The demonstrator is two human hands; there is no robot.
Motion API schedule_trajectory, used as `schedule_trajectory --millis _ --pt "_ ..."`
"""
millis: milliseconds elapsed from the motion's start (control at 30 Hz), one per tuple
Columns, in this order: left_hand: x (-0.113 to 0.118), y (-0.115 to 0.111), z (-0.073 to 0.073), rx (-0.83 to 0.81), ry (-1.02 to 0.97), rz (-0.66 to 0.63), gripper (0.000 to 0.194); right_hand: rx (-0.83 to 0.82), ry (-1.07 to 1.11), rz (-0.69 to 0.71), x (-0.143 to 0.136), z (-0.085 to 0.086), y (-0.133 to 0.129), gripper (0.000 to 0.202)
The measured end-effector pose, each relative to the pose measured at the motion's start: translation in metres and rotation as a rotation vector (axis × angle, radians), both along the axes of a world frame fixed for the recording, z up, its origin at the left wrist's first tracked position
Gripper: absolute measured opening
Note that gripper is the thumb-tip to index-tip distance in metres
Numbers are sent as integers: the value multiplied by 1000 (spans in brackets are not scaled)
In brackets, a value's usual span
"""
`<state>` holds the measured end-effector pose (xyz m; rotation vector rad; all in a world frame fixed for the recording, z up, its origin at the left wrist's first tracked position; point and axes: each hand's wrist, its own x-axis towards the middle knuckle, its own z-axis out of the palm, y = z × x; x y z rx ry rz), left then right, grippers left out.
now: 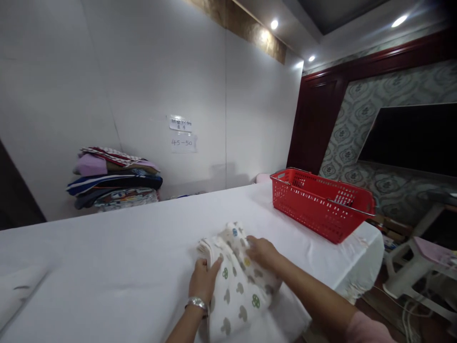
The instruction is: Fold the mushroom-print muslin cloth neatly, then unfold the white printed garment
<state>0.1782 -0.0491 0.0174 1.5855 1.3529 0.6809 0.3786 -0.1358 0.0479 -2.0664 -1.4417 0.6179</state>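
Observation:
A white cloth printed with grey and green mushroom shapes (235, 290) lies partly folded at the front of the white-covered table (143, 252). My left hand (203, 281), with a silver bracelet at its wrist, grips the cloth's left edge, thumb on top and fingers beneath. On the other side, my right hand (262, 253) is closed on a raised fold at the upper right; its fingertips are partly hidden and blurred. Whether the cloth is a garment or a blanket I cannot tell.
A red plastic basket (310, 212) with metal handles stands at the table's right end. Folded clothes (116, 178) are piled beyond the far left edge. A white item (21, 290) lies at the left. Right of the table is a stool (428, 252).

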Motion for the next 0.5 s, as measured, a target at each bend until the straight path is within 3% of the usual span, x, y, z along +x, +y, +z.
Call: schedule_trajectory --millis 100,200,367,500 --pt "1 -4 4 32 37 -30 36 -17 -404 68 -44 3 0 48" --pt "-2 -8 2 46 59 -26 28 -12 -612 174 -77 4 -3 44" --pt "-11 -23 10 70 44 18 29 -82 -580 201 -89 17 -8 46" --pt "-14 -37 26 -37 -73 118 33 -41 -451 163 -91 27 -4 47"
